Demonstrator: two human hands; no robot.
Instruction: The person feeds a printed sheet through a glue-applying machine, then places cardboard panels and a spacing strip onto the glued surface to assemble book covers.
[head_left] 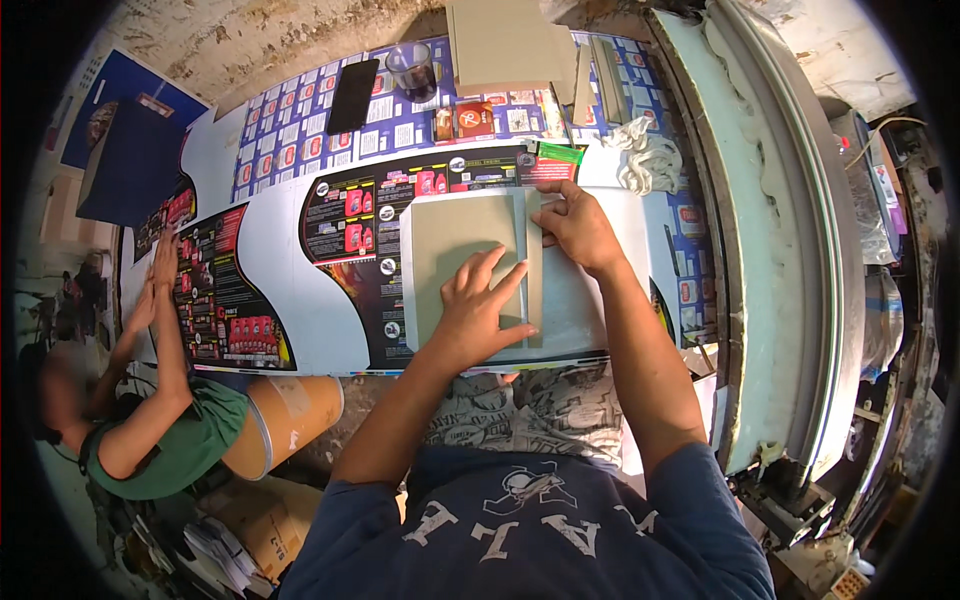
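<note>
Lying near the middle of the frame in the head view, the narrow grey strip (536, 290) pointed up and down the picture, its long axis almost vertical. Just left of it was the grey board (440, 225), also longer from top to bottom, its right edge roughly in line with the strip and a pale gap between them. Both lay over a pale sheet (585, 315) that reached farther right.

The left hand (475, 305) was over the board and the strip, its fingers spread wide and its thumb reaching right across the strip's lower part; the hand and wrist hid the board's lower right area. The right hand (580, 230) was at the strip's upper right side, its fingers bent and the forefinger and thumb a little apart; whether they gripped the strip or only pressed on it, I could not tell.

Printed sheets (335, 220) spread left of the board, where a co-worker (165, 440) at the frame's left had both hands on them. Toward the upper middle lay a black phone (353, 96), a glass (412, 72), a red box (475, 120) and a stack of boards (505, 50). Close above the right hand were a green packet (557, 152) and a crumpled white cloth (645, 160). A long machine (775, 250) bounded the table on the right.
</note>
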